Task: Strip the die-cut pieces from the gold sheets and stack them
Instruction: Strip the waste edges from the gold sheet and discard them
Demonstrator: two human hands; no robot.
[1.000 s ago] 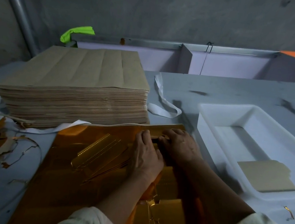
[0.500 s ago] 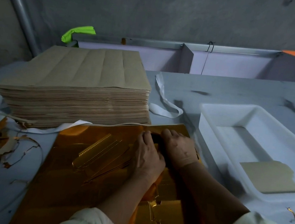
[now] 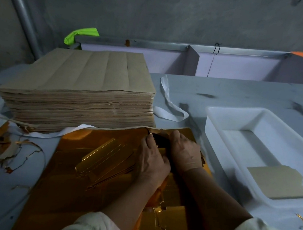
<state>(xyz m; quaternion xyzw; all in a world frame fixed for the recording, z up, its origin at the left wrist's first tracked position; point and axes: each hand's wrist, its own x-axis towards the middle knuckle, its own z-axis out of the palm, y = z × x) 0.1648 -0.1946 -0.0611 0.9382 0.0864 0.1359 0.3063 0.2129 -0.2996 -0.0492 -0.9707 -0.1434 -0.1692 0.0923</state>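
Atop gold sheet [image 3: 93, 146] — left hand [image 3: 150, 162], right hand [image 3: 185, 155] pinching edge

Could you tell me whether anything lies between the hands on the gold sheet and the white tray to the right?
Nothing visible does. The left hand and right hand both grip the gold sheet at its far edge; only a strip of table separates the right hand from the white tray, whose raised wall must be cleared.

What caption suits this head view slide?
Left hand and right hand grip the gold sheet at its far edge near a tall brown stack and a white tray.
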